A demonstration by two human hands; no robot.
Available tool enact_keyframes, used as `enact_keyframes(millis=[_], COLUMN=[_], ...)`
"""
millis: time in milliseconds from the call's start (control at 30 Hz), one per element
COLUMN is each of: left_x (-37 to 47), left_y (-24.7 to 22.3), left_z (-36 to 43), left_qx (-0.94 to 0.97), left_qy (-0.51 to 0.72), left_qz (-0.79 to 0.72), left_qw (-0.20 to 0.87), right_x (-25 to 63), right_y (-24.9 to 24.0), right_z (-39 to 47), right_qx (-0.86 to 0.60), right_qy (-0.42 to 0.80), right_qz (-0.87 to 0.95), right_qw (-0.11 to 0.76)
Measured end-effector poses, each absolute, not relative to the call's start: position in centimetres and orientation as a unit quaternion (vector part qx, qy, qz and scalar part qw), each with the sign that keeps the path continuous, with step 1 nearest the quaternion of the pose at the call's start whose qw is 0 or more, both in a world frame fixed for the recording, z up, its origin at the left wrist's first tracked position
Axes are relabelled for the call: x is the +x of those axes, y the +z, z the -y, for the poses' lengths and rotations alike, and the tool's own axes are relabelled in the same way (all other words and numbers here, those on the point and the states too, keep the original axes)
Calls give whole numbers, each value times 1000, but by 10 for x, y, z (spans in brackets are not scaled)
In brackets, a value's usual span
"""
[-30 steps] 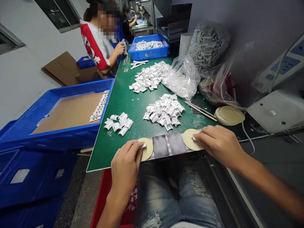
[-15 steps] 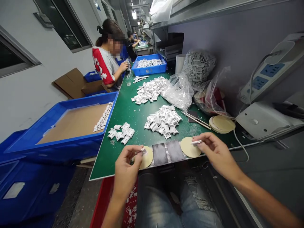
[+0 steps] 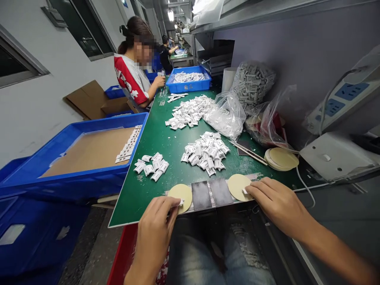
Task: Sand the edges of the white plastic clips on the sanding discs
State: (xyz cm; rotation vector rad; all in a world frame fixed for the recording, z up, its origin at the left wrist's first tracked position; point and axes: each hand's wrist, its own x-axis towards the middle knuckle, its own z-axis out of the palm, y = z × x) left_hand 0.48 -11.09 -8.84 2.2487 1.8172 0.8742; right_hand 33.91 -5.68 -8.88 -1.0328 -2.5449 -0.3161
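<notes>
Pinched in my left hand (image 3: 158, 221) is a small white plastic part (image 3: 181, 202), mostly covered by the fingers, over the left round yellow sanding disc (image 3: 180, 193). My right hand (image 3: 274, 202) closes on another small white plastic part (image 3: 245, 191), whose tip shows at the edge of the right yellow sanding disc (image 3: 237, 185). Whether either part presses on its disc I cannot tell. Two dark grey abrasive sheets (image 3: 201, 196) lie side by side between the discs along the table's front edge. Beyond them is a pile of white plastic parts (image 3: 206, 152); a smaller group (image 3: 152, 166) lies left.
A blue tray (image 3: 74, 176) with cardboard and a row of parts stands left of the green table (image 3: 130, 204). Further back are a larger pile (image 3: 190, 111), a plastic bag (image 3: 227, 114) and a blue bin (image 3: 188, 85). Spare discs (image 3: 281, 158) lie right. A co-worker (image 3: 133, 75) sits far left.
My right hand has turned palm-down and lowered its part to the right disc's edge. My left hand has rolled over and moved slightly down, uncovering more of the left disc.
</notes>
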Motion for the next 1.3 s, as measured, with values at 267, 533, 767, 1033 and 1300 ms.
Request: enact_keyframes(millis=[267,533,767,1033,1300], left_x=[6,7,6,6,1], left_y=[-88,-91,-90,-93,-96], left_z=[110,110,103,110,128], left_qx=[746,735,732,716,692], left_qy=[273,285,272,292,339], left_qz=[-604,-611,-622,-633,-629], left_qw=[63,70,59,35,99], right_x=[339,344,335,331,333], right_y=[-90,-93,-86,-90,-99], right_z=[56,60,53,48,78], right_qx=[-358,-322,-340,-344,-364], right_qy=[-142,-123,-131,-135,-47], right_qz=[901,913,909,898,877], right_qw=[199,218,204,238,312])
